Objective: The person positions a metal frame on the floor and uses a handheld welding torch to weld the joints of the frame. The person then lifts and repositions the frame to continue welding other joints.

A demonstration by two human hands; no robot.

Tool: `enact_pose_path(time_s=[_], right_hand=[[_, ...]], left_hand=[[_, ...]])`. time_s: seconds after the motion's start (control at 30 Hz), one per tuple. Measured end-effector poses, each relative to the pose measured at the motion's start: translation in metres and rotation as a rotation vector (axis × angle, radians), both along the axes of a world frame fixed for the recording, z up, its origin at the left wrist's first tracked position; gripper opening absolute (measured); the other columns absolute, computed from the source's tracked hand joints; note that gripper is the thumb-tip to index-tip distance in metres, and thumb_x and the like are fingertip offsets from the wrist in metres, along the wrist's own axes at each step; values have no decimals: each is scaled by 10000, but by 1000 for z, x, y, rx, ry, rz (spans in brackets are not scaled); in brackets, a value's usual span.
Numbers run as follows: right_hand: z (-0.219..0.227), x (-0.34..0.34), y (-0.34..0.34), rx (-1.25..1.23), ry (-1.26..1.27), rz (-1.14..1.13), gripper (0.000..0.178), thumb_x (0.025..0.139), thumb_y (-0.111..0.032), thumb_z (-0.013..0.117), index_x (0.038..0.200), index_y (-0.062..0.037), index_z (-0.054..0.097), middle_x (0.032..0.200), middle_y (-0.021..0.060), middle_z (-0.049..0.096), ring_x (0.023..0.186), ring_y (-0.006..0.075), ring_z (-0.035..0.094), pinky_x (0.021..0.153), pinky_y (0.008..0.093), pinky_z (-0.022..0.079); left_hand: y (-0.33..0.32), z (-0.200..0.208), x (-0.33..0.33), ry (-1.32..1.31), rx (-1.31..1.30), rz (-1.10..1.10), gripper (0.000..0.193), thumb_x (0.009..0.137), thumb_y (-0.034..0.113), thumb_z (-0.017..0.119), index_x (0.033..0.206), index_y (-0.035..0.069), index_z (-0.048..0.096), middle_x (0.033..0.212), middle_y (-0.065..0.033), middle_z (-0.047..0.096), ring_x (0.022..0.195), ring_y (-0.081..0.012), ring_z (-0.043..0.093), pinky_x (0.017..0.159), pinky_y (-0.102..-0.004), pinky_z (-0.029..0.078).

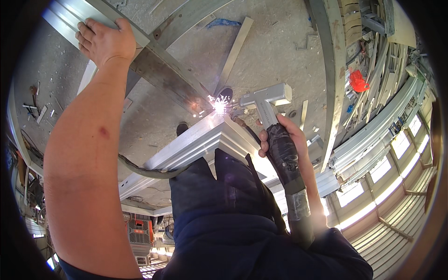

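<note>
My left hand (106,43) lies flat on a silvery ribbed metal profile (63,18) at the far left, its fingers stretched over the surface. Closed around the black-taped grip of a welding gun (267,105) is my right hand (293,133). The gun's silver head points left, and its nozzle meets bright sparks (219,107). Those sparks sit at the corner of a ribbed metal frame (186,140) close to my legs. Glare hides the exact contact point. A dark steel beam (170,77) runs from the far-left profile toward that corner.
A dark hose (154,173) crosses the frame near my left leg. Metal strips (235,51) and scraps lie on the concrete floor. A long steel beam (332,70) stands to the right, with a red bag (358,81) and stacked profiles (373,137) beyond it.
</note>
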State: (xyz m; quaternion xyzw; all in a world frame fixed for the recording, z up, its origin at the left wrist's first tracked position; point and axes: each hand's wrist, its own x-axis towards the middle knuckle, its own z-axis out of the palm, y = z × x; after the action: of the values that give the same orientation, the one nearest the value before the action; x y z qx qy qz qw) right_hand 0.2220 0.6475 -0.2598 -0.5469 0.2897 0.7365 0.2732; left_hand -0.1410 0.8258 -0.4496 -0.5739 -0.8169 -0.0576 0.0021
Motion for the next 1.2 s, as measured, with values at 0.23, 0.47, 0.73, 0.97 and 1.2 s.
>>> enact_pose_path(time_s=[0.23, 0.47, 0.73, 0.97, 1.2], right_hand=[[2, -1, 1, 14, 7, 10, 470, 1026, -346, 424, 1172, 87, 533, 816, 199, 656, 631, 307, 691, 595, 422, 594], [3, 0, -1, 3, -8, 15, 453, 1026, -350, 430, 1149, 69, 549, 813, 197, 658, 626, 296, 690, 582, 419, 594], [7, -1, 0, -3, -29, 24, 433, 1029, -337, 421, 1128, 61, 559, 815, 199, 658, 623, 298, 690, 562, 403, 590], [6, -1, 0, -9, -35, 18, 416, 1036, -315, 403, 1115, 62, 561, 816, 205, 658, 626, 305, 691, 564, 412, 594], [8, -2, 2, 7, -35, 52, 433, 1035, -331, 406, 1119, 68, 553, 804, 205, 654, 612, 302, 680, 576, 413, 585]], left_hand=[[0, -2, -1, 6, 5, 0, 842, 918, 493, 440, 1513, -67, 238, 1604, -251, 189, 1498, -400, 146, 1228, -460, 91], [0, -2, -1, 20, 13, -5, 842, 917, 492, 441, 1509, -76, 248, 1599, -253, 203, 1493, -404, 162, 1226, -462, 97], [0, -1, 1, 1, 20, -10, 845, 914, 486, 455, 1503, -86, 253, 1593, -265, 210, 1485, -421, 173, 1223, -470, 108], [1, -2, -1, 10, 21, -14, 843, 912, 484, 458, 1497, -89, 263, 1590, -268, 213, 1483, -424, 177, 1222, -473, 110], [1, -2, -1, 10, 17, -12, 848, 909, 490, 453, 1497, -89, 260, 1590, -266, 214, 1483, -423, 175, 1222, -473, 110]])
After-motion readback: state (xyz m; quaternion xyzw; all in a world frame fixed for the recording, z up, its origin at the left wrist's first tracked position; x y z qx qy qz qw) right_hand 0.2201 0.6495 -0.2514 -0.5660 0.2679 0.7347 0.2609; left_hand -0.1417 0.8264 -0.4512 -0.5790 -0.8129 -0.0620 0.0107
